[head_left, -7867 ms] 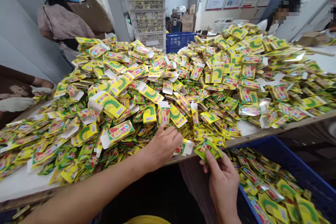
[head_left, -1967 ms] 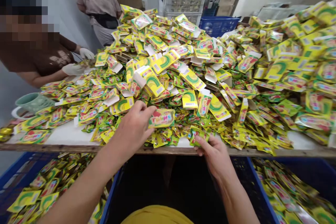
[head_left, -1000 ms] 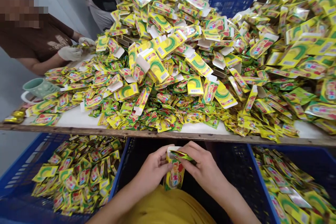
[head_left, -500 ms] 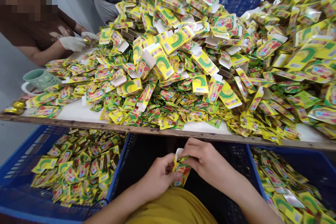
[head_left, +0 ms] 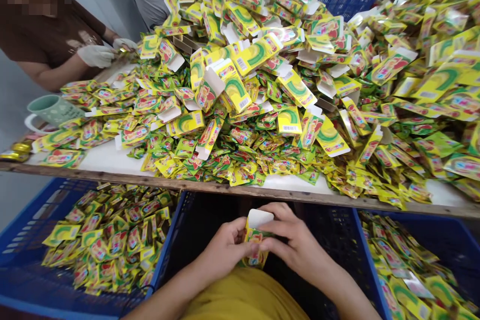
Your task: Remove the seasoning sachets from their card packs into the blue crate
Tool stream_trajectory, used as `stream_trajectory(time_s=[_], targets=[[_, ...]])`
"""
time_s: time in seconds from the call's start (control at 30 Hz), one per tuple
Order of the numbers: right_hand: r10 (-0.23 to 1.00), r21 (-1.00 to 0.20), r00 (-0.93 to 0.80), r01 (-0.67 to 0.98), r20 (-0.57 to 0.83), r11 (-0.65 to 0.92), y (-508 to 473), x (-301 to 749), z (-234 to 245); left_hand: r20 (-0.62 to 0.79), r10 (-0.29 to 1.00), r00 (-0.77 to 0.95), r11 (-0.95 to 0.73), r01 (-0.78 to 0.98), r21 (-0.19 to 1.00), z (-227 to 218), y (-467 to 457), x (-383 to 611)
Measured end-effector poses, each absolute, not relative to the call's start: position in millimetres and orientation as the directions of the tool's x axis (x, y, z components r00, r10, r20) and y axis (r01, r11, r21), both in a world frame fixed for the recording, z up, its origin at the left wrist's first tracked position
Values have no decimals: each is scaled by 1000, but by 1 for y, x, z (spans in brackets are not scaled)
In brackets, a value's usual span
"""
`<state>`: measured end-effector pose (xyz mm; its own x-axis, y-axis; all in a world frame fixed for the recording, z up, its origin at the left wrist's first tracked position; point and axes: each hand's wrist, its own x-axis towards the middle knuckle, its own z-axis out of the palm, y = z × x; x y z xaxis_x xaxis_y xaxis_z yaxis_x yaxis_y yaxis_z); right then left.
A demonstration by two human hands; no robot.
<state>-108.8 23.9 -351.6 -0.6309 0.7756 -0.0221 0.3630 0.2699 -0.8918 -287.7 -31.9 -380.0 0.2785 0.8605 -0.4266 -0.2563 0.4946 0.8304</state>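
Observation:
Low in front of my body is a small yellow, green and red carton [head_left: 255,259], its white top flap [head_left: 259,218] standing up. My left hand [head_left: 229,246] is closed around its left side, thumb across the front. From the right, my right hand [head_left: 290,240] grips the same carton near the top, with thumb at the front and fingers by the flap. Whether anything lies inside the carton is hidden. Beyond my hands, small sachets [head_left: 243,175] are heaped along the front of the table.
A big pile of printed cartons [head_left: 240,72] covers the table [head_left: 108,157]. Blue crates stand left [head_left: 22,280] and right [head_left: 459,240], holding cartons. A green mug [head_left: 56,110] sits at the left. A co-worker's gloved hands [head_left: 97,56] are at the pile's far left.
My right hand held a green sachet at the carton's opening; the sachet no longer shows. That hand has shifted down onto the carton, and the white flap now faces me more fully.

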Motion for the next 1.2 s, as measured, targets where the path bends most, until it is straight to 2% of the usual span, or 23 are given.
stream_trajectory(time_s=[0.07,0.13,0.17,0.23,0.3,0.37,0.43,0.53,0.6,0.67,0.73,0.83,0.93,1.13,1.2], targets=[[889,-963,-441,270,-123,1,20,-106,-362,-429,862,272,500,-309,809,-376,-32,-289],[877,-944,-353,77,-328,-322,17,-107,-373,-449,849,280,528,-389,755,-373,-32,-291],[826,-886,-378,-33,-417,-463,16,-109,-377,-466,834,295,552,-432,713,-372,-31,-292],[705,-720,-498,-207,-506,-663,15,-114,-384,-507,788,350,614,-513,600,-371,-29,-295],[595,-566,-612,-273,-522,-778,15,-118,-387,-528,738,419,666,-581,469,-369,-25,-298],[517,-463,-669,-281,-533,-841,16,-120,-388,-536,703,468,687,-639,344,-367,-22,-299],[492,-413,-673,-292,-552,-863,16,-122,-387,-543,696,470,678,-679,281,-365,-20,-299],[513,-432,-636,-296,-577,-852,13,-125,-387,-547,707,447,664,-686,297,-363,-20,-297],[559,-500,-558,-274,-613,-822,10,-129,-388,-564,706,429,666,-673,322,-364,-20,-295],[657,-625,-421,-233,-625,-745,10,-135,-389,-611,699,372,664,-654,362,-367,-18,-294],[784,-782,-297,-158,-545,-603,11,-138,-387,-630,729,268,632,-616,470,-370,-16,-294],[872,-905,-295,-51,-390,-422,14,-136,-383,-548,834,68,523,-413,745,-373,-14,-297],[853,-904,-345,-29,-391,-426,17,-131,-380,-458,888,-31,446,-185,876,-375,-13,-300],[805,-858,-366,-34,-467,-513,20,-132,-378,-371,929,-3,370,-25,929,-377,-8,-299],[818,-871,-365,-38,-444,-490,20,-132,-379,-279,960,8,277,65,959,-380,-8,-300]])
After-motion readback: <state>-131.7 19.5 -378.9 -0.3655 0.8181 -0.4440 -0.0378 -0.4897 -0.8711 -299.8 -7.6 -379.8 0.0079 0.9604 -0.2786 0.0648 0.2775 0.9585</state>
